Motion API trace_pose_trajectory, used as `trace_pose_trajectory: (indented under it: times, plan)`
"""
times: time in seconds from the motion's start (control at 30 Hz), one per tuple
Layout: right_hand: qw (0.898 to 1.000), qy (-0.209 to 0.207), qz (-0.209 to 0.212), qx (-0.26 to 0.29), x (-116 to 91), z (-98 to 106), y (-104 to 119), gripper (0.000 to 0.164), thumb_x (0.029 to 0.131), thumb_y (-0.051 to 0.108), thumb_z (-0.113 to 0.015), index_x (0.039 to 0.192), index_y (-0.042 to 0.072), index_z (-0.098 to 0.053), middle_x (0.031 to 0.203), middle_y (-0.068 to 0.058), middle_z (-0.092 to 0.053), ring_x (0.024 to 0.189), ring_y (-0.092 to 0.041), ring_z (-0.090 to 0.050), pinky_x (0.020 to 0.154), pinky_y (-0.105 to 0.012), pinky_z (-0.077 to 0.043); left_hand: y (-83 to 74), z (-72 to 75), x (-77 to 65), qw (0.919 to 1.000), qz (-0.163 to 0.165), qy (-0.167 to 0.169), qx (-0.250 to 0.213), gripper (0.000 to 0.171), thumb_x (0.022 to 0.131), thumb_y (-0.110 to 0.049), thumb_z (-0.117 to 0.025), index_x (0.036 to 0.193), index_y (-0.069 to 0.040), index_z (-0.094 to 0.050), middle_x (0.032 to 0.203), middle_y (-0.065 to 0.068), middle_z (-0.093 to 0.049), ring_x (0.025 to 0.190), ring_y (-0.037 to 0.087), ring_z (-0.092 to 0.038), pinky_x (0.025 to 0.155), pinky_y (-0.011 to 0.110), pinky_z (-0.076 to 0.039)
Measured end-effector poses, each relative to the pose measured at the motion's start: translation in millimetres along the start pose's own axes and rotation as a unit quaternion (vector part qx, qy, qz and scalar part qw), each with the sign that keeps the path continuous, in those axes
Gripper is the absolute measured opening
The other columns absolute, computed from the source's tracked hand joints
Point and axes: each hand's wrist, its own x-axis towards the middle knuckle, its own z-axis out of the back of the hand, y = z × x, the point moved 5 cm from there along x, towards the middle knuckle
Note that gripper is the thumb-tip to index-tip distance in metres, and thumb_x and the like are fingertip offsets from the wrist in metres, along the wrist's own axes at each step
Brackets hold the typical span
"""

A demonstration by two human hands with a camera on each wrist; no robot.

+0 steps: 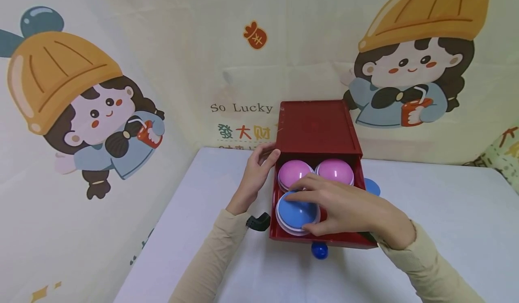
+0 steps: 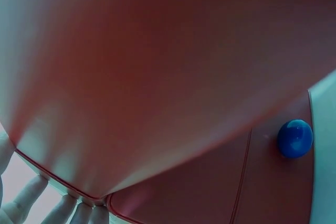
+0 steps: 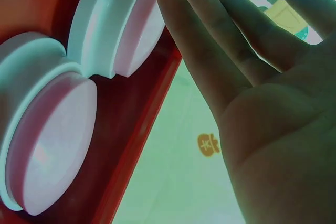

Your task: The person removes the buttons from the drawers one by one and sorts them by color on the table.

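Note:
A red box (image 1: 318,127) stands on the table with its drawer (image 1: 340,239) pulled out and a blue knob (image 1: 319,250) on the drawer's front. My left hand (image 1: 257,170) rests against the box's left side; its fingers (image 2: 52,211) touch an edge in the left wrist view. My right hand (image 1: 344,204) reaches over the drawer, thumb and fingers around a round white container with a blue top (image 1: 298,210) at the front left. Two similar containers with pink tops, one left (image 1: 293,172) and one right (image 1: 334,171), sit behind it in the drawer.
On the white table (image 1: 438,213), a blue round thing (image 1: 372,187) shows partly from behind the drawer's right side. A printed cloth wall (image 1: 227,69) rises behind and to the left of the table. A black band (image 1: 258,222) is at the left wrist.

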Motion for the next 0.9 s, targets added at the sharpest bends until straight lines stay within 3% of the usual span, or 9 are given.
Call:
trace_pose_trajectory:
  times: [0.53,0.9]
  plan:
    - [1.000,-0.017,-0.014,0.019,-8,9,-3,0.062,0.070,0.042,-0.077,0.126,0.027,-0.056,0.126,0.002,-0.050,0.113,-0.017,-0.046,0.075,-0.035,-0.055,0.4,0.7,-0.9,1.0000,0.004,-0.005,-0.001,0.043,0.093,-0.030,-0.055,0.129,-0.008,-0.047,0.125,0.007,-0.051,0.117,0.017,-0.050,0.094,0.029,-0.045]
    - [0.999,-0.038,-0.008,0.003,-16,16,-4,0.062,0.068,0.039,-0.079,0.125,0.028,-0.056,0.124,0.006,-0.051,0.113,-0.014,-0.045,0.077,-0.031,-0.054,-0.9,-0.7,-1.0,1.0000,0.000,-0.002,0.007,0.043,0.093,-0.029,-0.054,0.130,-0.009,-0.046,0.126,0.007,-0.050,0.118,0.019,-0.048,0.096,0.031,-0.043]
